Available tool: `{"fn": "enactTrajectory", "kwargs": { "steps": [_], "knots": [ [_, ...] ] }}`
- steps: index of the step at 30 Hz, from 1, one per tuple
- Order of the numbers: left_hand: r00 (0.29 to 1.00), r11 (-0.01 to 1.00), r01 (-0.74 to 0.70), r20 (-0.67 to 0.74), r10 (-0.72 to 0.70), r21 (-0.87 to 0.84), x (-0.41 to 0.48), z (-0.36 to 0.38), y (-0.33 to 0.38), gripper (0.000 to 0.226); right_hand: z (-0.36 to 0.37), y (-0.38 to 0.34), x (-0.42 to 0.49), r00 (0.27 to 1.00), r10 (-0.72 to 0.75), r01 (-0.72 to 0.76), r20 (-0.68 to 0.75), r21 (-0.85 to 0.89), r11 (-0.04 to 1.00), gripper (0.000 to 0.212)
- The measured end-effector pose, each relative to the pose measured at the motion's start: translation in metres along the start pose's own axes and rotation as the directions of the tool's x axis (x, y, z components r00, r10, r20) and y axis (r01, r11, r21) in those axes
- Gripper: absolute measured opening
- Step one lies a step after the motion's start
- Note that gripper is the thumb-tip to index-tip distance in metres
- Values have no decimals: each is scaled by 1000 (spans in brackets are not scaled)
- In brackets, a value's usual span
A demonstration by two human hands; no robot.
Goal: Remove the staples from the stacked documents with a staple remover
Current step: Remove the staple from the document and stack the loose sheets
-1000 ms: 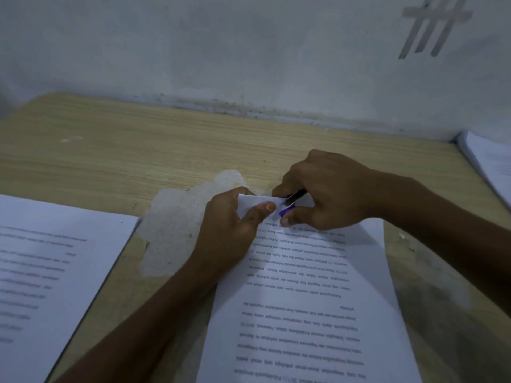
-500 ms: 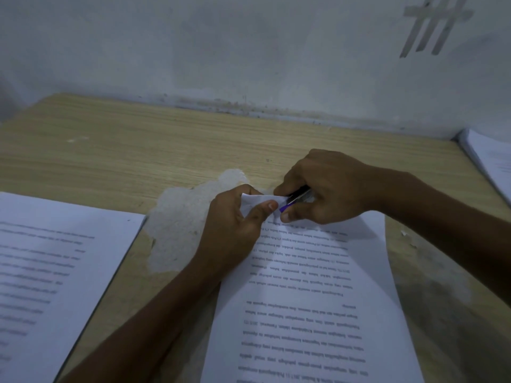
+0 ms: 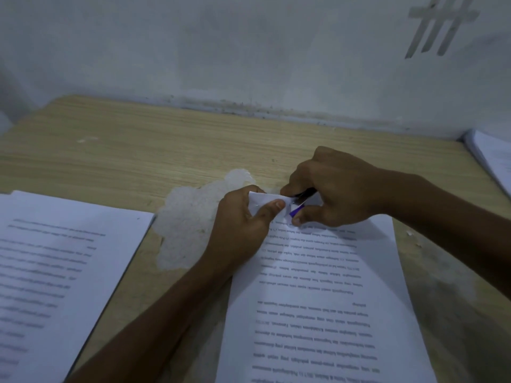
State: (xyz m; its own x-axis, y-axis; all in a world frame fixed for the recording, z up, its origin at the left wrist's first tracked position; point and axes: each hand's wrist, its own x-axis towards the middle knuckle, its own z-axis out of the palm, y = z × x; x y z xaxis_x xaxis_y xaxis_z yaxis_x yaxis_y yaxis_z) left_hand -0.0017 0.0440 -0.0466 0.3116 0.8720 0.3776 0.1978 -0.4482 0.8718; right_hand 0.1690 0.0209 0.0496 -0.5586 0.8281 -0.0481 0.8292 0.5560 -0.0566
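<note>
Currently I judge the job to be partway through on this one document (image 3: 318, 299), which lies on the surface (image 3: 138, 150) in front of me, its print upside down to the camera. I have the left hand (image 3: 243, 225) pinching its lifted far-left corner (image 3: 262, 199), with the thumb pressed on top. The right hand (image 3: 334, 194) grips the staple remover (image 3: 298, 208), fingers curled round it, and the tool's tip touches that corner just beside the left thumb. The staple is too small to see, so I cannot tell whether it is out. A left pile (image 3: 55, 272) of papers sits beside the document and a right pile (image 3: 495, 158) lies at the far edge. Which one is finished and which is waiting, I cannot tell.
</note>
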Motion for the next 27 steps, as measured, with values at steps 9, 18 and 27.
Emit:
{"fn": "enactTrajectory", "kwargs": {
  "steps": [9, 18, 27],
  "knots": [
    [997, 997, 75, 12, -75, -4, -4, -4, 13, 10, 3, 3, -3, 998, -54, 51, -28, -100, 994, 49],
    [978, 946, -207, 20, 209, 251, -14, -3, 15, 32, -20, 5, 15, 936, 19, -159, 353, 372, 914, 24],
    [990, 991, 132, 59, -130, -27, -5, -5, 21, 10, -18, 0, 3, 945, 95, -161, 314, 192, 968, 21]
  ]
}}
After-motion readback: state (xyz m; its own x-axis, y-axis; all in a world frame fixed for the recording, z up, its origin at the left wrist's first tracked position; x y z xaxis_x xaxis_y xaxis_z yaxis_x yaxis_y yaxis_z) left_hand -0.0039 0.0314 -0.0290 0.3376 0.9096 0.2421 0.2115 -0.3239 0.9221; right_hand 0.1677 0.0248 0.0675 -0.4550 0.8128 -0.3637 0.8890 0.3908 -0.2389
